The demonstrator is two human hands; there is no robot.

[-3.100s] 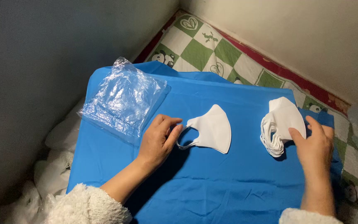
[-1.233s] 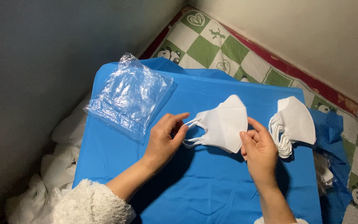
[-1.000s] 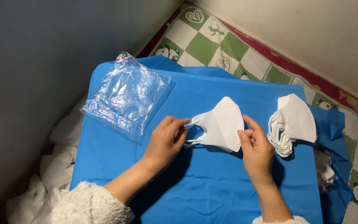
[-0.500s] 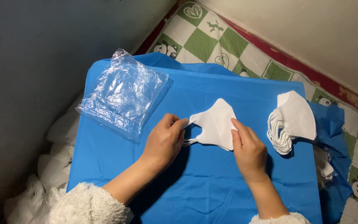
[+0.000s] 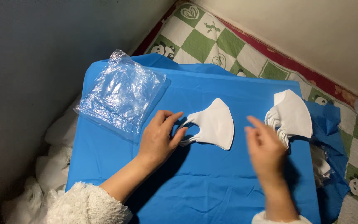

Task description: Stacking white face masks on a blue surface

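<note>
We see a single white face mask (image 5: pixel 214 126) lying flat near the middle of a blue cloth (image 5: pixel 212 186) that covers the work surface. Our left hand (image 5: pixel 159 137) rests on the cloth just to the left of the mask, its fingers pinching the mask's left ear loop, thumb and forefinger closed on the thin band while the rest of the mask lies on the cloth. Our right hand (image 5: pixel 264 147) is to the right of the mask, apart from it, fingers spread and loose, grasping nothing; it is blurred, and we cannot tell whether it touches the cloth. Just beyond that hand, near the right edge of the cloth, sits a stack of white masks (image 5: pixel 291 114), their ear loops bunched on the left side of the pile. At the far left corner of the cloth lies a crumpled clear plastic bag (image 5: pixel 121 95), partly hanging over the left edge. Beyond the far edge of the cloth we see a green and white checked mat (image 5: pixel 204 41) with small animal figures and a red border. Both our sleeves (image 5: pixel 88 205) are of fluffy white fleece.
</note>
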